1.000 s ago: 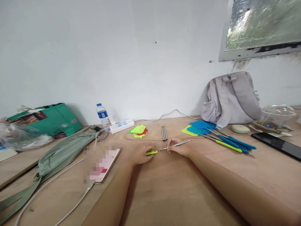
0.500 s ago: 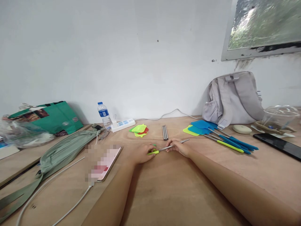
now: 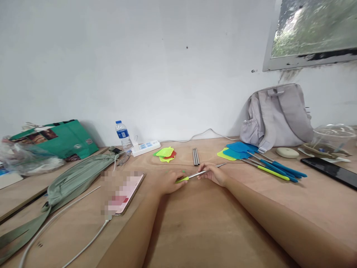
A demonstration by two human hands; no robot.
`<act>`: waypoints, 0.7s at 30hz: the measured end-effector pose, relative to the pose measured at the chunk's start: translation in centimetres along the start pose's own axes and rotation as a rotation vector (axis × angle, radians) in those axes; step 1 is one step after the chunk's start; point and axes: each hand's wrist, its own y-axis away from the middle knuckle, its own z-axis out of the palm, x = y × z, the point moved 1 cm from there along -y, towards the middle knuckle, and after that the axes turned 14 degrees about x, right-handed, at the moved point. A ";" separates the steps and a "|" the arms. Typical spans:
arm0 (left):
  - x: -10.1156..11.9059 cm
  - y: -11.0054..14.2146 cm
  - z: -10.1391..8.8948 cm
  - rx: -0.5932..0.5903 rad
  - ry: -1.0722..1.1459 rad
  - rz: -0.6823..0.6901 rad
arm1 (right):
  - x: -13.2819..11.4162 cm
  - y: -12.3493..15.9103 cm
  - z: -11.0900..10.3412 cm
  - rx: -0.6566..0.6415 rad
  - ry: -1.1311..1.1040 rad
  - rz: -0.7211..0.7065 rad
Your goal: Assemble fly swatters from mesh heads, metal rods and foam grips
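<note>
My left hand (image 3: 169,183) is closed around a yellow-green handle (image 3: 183,180) low over the wooden table. A thin metal rod (image 3: 194,175) runs from that handle up to the right. My right hand (image 3: 214,175) pinches this rod, whose narrow tip (image 3: 222,164) sticks out beyond the fingers. Small green bits (image 3: 183,171) show behind my left hand. Several metal tubes (image 3: 196,157) lie side by side just beyond my hands. To their left is a pile of yellow, green and red fly swatter heads (image 3: 165,153).
Blue and yellow fly swatters (image 3: 275,167) lie on the right, near a grey backpack (image 3: 277,119), a white case (image 3: 287,152) and a black phone (image 3: 331,173). On the left are a charging phone (image 3: 125,195), a green-grey bag (image 3: 75,178), a water bottle (image 3: 122,134) and a power strip (image 3: 146,147).
The rod's far end now reaches slightly further right and up, with a thinner tip showing past my right hand. Both hands keep nearly the same place.
</note>
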 end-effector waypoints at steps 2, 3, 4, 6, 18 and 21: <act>0.2 0.0 0.1 0.031 -0.011 0.016 | 0.0 0.0 0.0 0.010 -0.021 -0.004; 0.3 -0.1 0.1 0.050 -0.021 0.030 | 0.0 0.0 0.1 0.010 -0.030 -0.004; 0.4 -0.1 0.2 0.077 -0.036 0.047 | 0.1 0.0 0.2 0.007 -0.037 -0.004; 0.7 -0.3 0.5 0.140 -0.077 0.081 | 0.2 0.1 0.7 0.003 -0.032 0.002; 3.7 -0.5 2.0 0.297 -0.010 0.089 | 2.0 1.1 3.0 0.309 -0.048 -0.047; 4.1 -0.3 1.8 0.307 0.069 0.031 | 2.4 2.0 3.4 0.342 -0.032 -0.013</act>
